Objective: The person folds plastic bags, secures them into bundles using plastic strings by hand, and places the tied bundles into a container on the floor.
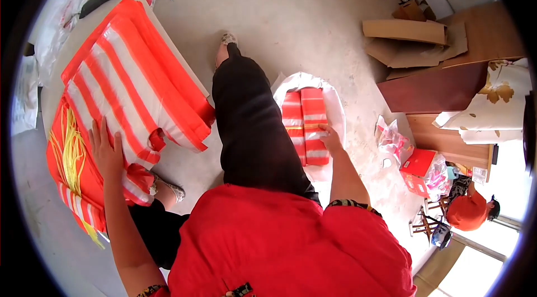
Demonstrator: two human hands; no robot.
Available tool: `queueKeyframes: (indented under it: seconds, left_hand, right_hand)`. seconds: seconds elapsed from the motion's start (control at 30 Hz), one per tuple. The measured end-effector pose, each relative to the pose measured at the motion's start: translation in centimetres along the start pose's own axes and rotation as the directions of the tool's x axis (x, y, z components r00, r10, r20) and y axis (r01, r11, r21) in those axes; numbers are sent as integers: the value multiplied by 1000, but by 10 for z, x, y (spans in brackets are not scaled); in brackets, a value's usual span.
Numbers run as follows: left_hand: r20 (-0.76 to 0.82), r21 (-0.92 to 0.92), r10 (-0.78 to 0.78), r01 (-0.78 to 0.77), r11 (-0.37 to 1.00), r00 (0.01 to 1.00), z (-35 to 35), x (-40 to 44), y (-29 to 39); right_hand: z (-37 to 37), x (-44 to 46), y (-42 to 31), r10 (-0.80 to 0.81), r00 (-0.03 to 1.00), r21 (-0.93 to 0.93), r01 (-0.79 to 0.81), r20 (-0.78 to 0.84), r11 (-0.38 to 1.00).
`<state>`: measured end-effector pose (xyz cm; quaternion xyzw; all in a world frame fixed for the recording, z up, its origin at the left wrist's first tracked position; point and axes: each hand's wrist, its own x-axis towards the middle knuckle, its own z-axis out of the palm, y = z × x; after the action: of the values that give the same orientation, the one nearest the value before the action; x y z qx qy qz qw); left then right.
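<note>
Bare floor [291,23]; one open cardboard box [411,34] is seen beyond the right hand [334,139], one seated person in red [467,211] farther off. Left hand [106,151] is laid flat, fingers spread, on one stack of striped plastic bags [120,81]; yellow strands [70,151] just beside it, too tangled to be counted. Two striped bundles [314,108] are held in one white-lined container [339,108], by the right hand. Right fingers are bent at a bundle edge; grip can't be told. Container's near side is partly hidden by the black trouser leg [251,112].
</note>
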<state>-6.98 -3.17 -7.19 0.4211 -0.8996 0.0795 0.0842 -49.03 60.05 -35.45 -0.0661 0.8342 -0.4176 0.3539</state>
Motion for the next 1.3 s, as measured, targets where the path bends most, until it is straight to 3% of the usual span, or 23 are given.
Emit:
queueKeyframes:
  seconds: [0.1, 0.2, 0.33, 0.37, 0.47, 0.53, 0.67, 0.8, 0.93, 1.03, 1.07, 1.2, 1.27, 1.3]
  left_hand:
    - [3, 0, -12, 12, 1000, 1000, 2, 0, -1]
    - [13, -1, -36, 36, 999, 999, 0, 0, 2]
    - [24, -8, -24, 24, 1000, 999, 1, 1, 0]
    - [29, -9, -23, 23, 1000, 999, -1, 0, 2]
    - [36, -7, -20, 21, 1000, 999, -3, 0, 2]
    - [38, -2, -25, 25, 1000, 999, -3, 0, 2]
    - [40, -9, -30, 30, 999, 999, -3, 1, 4]
    - [45, -17, -33, 34, 999, 998, -8, 0, 9]
    - [7, -54, 2, -2, 999, 1000, -4, -1, 4]
    - [-8, -24, -10, 10, 1000, 1000, 2, -1, 0]
    - [-26, -30, -6, 5, 1000, 1000, 6, -2, -3]
    - [-44, -93, -45, 40, 995, 998, 0, -2, 4]
    - [-30, -90, -49, 46, 995, 998, -4, -2, 5]
    - [-36, -93, -51, 47, 995, 998, -4, -2, 5]
  right_hand:
    - [21, -35, -42, -68, 932, -422, -95, -357, 902]
    - [42, -60, -81, -239, 932, -661, -1, -273, 750]
    - [55, -61, -100, -295, 954, -831, 127, -47, 542]
    - [57, -58, -104, -240, 970, -834, 95, -46, 543]
    - [66, -40, -94, -62, 983, -674, -72, -173, 735]
    - [62, -38, -112, 88, 995, -737, -93, -47, 669]
    - [68, -9, -71, 115, 988, -704, -152, -100, 693]
    - [59, -17, -100, 170, 984, -746, -157, -60, 648]
    - [54, -22, -93, 15, 999, -747, -40, -40, 663]
    - [61, -25, -77, -200, 959, -673, 12, -202, 740]
    - [68, -18, -59, -272, 911, -669, -7, -310, 743]
    - [59, 16, -68, -507, 772, -643, 170, -383, 746]
    - [49, 47, -96, -562, 703, -638, 199, -436, 744]
    - [46, 57, -124, -654, 621, -648, 290, -432, 704]
